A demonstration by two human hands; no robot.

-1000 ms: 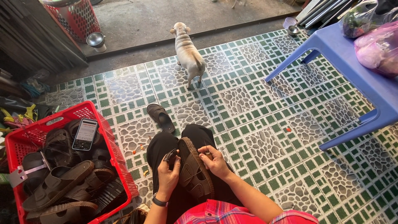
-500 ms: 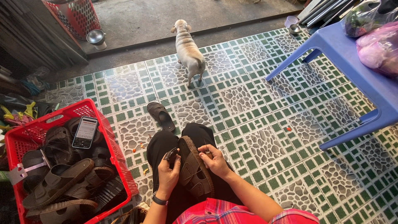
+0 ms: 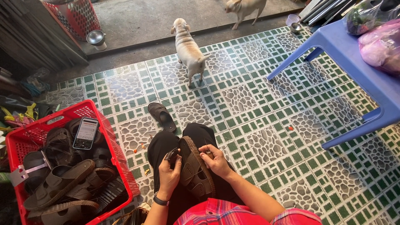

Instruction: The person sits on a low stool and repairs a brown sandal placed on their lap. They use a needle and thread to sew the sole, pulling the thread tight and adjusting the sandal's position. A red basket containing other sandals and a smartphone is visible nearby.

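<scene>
Left hand [image 3: 168,177] grasped a small dark tool | right hand [image 3: 215,161] gripped brown sandal [image 3: 195,173] on lap | red basket [image 3: 25,137] left.

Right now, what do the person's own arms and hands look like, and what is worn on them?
Both forearms are bare. The left hand has a dark band, perhaps a watch, around its wrist. The right hand shows nothing on its wrist. Short sleeves of a red plaid shirt with blue and pale lines end above the elbows.

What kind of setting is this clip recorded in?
Probably a home porch used for sandal work: a tiled floor opening onto concrete, a red basket of brown sandals, two dogs roaming, and a blue plastic table.
</scene>
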